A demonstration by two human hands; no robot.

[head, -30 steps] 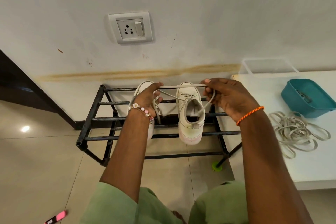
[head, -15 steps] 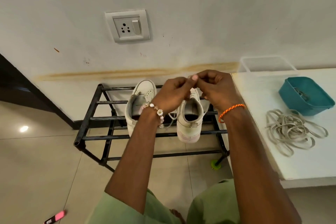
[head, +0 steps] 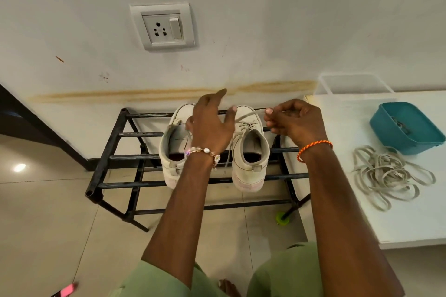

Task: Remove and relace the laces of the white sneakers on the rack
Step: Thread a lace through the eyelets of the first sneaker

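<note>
Two white sneakers stand side by side on a black metal rack (head: 113,137), heels toward me. The right sneaker (head: 249,152) has a lace (head: 249,114) threaded through its eyelets; one strand hangs down its left side. My right hand (head: 293,122) pinches the lace's upper end, pulled up and to the right above the toe. My left hand (head: 211,123) hovers between the two shoes with fingers spread, its fingertip near the lace, and covers part of the left sneaker (head: 173,149).
A white table (head: 405,219) at the right carries a pile of loose grey-white laces (head: 388,176), a teal basket (head: 405,128) and a clear container (head: 354,84). A wall socket (head: 163,26) is above the rack. Tiled floor lies in front; a pink object (head: 67,290) lies at the lower left.
The hands, joined above the right sneaker half a second ago, have parted. My left hand has opened and let go of the lace, while my right hand keeps its end.
</note>
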